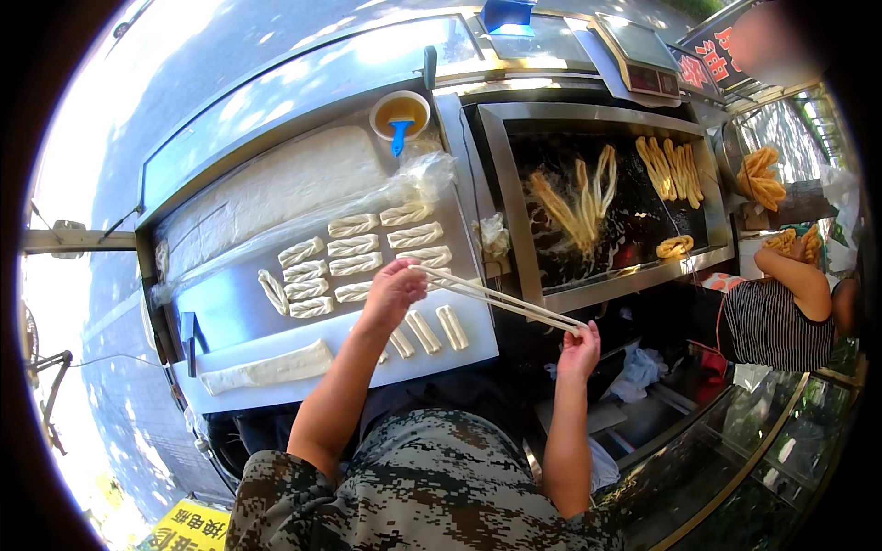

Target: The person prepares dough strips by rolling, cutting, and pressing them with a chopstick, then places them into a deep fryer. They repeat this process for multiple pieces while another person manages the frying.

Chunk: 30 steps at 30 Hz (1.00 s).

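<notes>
Between my two hands a long, pale dough strip (496,297) is stretched out as two thin strands, slanting down to the right. My left hand (397,292) pinches its left end above the board. My right hand (580,350) pinches the other end, near the fryer's front edge. Below and beside my left hand lie several short, plain dough strips (423,331). Several twisted dough pieces (355,244) lie in rows on the metal worktop (220,303). To the right, long dough sticks (585,207) fry in the dark oil of the fryer (511,184).
A large dough slab (276,174) lies under plastic film, beside a bowl (375,115) with a blue brush (398,138). A dough scraper (189,342) and dough roll (266,366) lie at the front left. Browned sticks (669,170) sit at the fryer's right; another person (776,317) stands beyond.
</notes>
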{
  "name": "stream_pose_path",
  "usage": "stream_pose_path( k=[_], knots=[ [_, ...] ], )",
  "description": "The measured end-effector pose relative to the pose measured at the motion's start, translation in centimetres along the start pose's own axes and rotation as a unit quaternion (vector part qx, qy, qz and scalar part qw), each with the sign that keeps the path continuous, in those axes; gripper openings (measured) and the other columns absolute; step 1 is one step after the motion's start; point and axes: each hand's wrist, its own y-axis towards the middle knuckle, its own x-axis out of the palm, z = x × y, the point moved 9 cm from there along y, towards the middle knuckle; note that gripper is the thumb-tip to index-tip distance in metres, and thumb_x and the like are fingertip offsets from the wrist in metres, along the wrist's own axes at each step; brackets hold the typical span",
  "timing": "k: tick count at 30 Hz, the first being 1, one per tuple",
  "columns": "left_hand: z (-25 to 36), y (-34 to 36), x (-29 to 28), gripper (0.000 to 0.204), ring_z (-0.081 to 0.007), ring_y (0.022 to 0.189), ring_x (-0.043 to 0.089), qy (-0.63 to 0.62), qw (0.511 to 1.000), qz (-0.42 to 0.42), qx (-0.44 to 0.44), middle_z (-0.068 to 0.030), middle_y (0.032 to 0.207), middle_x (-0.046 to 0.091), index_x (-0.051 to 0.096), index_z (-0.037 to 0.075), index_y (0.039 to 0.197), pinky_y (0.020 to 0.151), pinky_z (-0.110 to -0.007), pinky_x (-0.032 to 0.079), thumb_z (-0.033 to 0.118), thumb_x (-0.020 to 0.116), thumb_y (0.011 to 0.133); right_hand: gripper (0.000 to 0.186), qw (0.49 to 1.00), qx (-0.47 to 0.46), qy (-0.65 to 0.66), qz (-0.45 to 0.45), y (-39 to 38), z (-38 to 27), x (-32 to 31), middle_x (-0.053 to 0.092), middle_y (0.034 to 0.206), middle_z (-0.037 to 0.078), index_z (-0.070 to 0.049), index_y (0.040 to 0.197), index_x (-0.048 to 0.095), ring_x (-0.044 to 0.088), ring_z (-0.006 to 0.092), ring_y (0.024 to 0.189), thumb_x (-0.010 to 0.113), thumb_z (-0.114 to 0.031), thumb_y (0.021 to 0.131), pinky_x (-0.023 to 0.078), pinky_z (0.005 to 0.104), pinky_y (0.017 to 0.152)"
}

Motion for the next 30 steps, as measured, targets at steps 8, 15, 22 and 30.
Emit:
stream_pose_path(
  k=[8, 15, 22, 30],
  knots=[
    [4.3, 5.1, 3.5, 0.022, -0.0137, 0.073, 0.065, -0.012, 0.999, -0.039, 0.027, -0.0067, 0.088, 0.065, 0.056, 0.004, 0.109, 0.064, -0.026, 0.055, 0.004, 0.063, 0.089, 0.035, 0.999, -0.033, 0.037, 0.019, 4.7, -7.3, -7.2, 0.066, 0.092, 0.009, -0.005, 0.121, 0.054, 0.063, 0.0162, 0.077, 0.058, 0.000, 0.087, 0.054, 0.0278, 0.066],
    [9.0, 12.9, 18.8, 0.020, -0.0098, 0.069, 0.059, 0.173, 0.976, -0.106, 0.078, -0.0056, 0.085, 0.065, 0.061, 0.001, 0.107, 0.059, -0.022, 0.049, 0.007, 0.064, 0.088, 0.039, 0.990, -0.125, -0.050, -0.038, 8.0, -18.8, -3.1, 0.066, 0.095, 0.009, -0.004, 0.128, 0.053, 0.064, 0.0153, 0.079, 0.056, -0.001, 0.089, 0.055, 0.0262, 0.067],
    [8.1, 24.8, 25.5, 0.030, -0.0268, 0.085, 0.067, 0.630, 0.732, -0.028, 0.256, -0.0122, 0.092, 0.070, 0.065, 0.002, 0.102, 0.074, -0.036, 0.053, 0.019, 0.071, 0.079, 0.037, 0.903, -0.188, -0.367, -0.118, 12.2, -13.1, 4.1, 0.062, 0.090, 0.003, 0.001, 0.121, 0.056, 0.059, 0.0103, 0.077, 0.062, 0.003, 0.085, 0.048, 0.0226, 0.068],
    [-1.8, 30.4, 26.3, 0.015, -0.0279, 0.100, 0.064, 0.893, 0.387, -0.062, 0.222, -0.0087, 0.088, 0.072, 0.068, 0.014, 0.096, 0.107, -0.049, 0.033, 0.012, 0.061, 0.083, 0.012, 0.597, -0.242, -0.744, -0.176, 11.5, -0.1, 13.6, 0.064, 0.084, 0.018, -0.006, 0.087, 0.062, 0.061, 0.0389, 0.087, 0.066, -0.009, 0.076, 0.050, 0.0486, 0.076]
  ],
)
